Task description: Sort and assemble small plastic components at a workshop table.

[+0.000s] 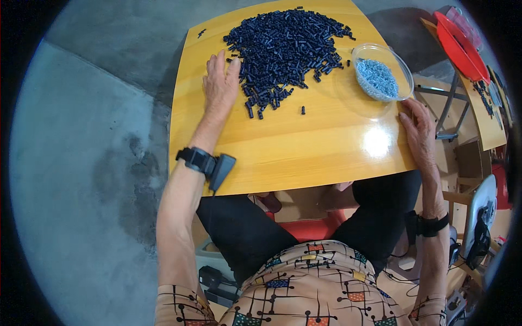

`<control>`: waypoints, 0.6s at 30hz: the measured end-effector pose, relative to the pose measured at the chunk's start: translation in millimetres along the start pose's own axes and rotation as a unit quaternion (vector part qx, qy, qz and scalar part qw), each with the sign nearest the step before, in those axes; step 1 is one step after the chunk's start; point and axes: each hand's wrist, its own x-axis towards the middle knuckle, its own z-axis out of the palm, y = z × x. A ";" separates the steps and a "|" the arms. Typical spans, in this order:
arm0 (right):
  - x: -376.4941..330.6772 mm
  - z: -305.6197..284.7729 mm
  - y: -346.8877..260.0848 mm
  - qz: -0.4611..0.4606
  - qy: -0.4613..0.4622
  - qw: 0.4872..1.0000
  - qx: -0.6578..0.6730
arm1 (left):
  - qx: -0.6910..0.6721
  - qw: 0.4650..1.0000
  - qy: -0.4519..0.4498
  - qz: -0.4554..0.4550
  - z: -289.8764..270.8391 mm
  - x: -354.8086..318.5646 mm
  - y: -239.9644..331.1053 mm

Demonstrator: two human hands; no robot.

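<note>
A large heap of small black tube-shaped plastic parts (pixel 288 46) covers the far middle of the yellow table (pixel 304 157). My left hand (pixel 222 81) lies at the heap's left edge with its fingers spread, holding nothing I can see. At the table's right edge, my right hand (pixel 418 127) rests with its fingers apart, just below a clear round bowl (pixel 405 65). Many small shiny silvery-blue metal pieces (pixel 376 77) fill the bowl's bottom; their exact kind is too small to tell. One black part (pixel 303 110) lies alone in front of the heap.
Several stray black bits (pixel 202 33) lie near the table's far left corner. To the right, a second table (pixel 492 130) carries a red basin (pixel 462 48) and more black parts. A pale blue chair (pixel 481 204) stands at the right. Grey concrete floor (pixel 81 163) spreads to the left.
</note>
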 end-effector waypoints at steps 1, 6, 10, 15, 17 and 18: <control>-0.2 -1.9 0.2 -0.002 0.000 1.000 -0.018 | 0.018 1.000 -0.007 -0.020 0.0 6.0 -6.1; -0.6 -3.3 3.3 -0.006 -0.010 0.999 -0.035 | 0.028 0.997 -0.072 0.005 14.7 11.6 -6.6; -1.8 -1.2 -0.9 -0.012 0.007 0.999 -0.031 | -0.022 0.995 -0.090 0.036 23.4 6.4 8.2; -13.3 -4.5 -17.7 0.011 0.004 1.000 -0.002 | -0.126 0.990 -0.054 -0.026 12.1 -2.8 25.4; -23.6 0.3 -29.2 -0.109 0.032 0.994 -0.006 | -0.165 0.984 -0.041 -0.051 -1.3 -16.0 32.2; -28.7 6.3 -41.2 -0.150 0.010 0.988 0.024 | -0.185 0.980 -0.039 -0.067 -10.0 -23.0 32.2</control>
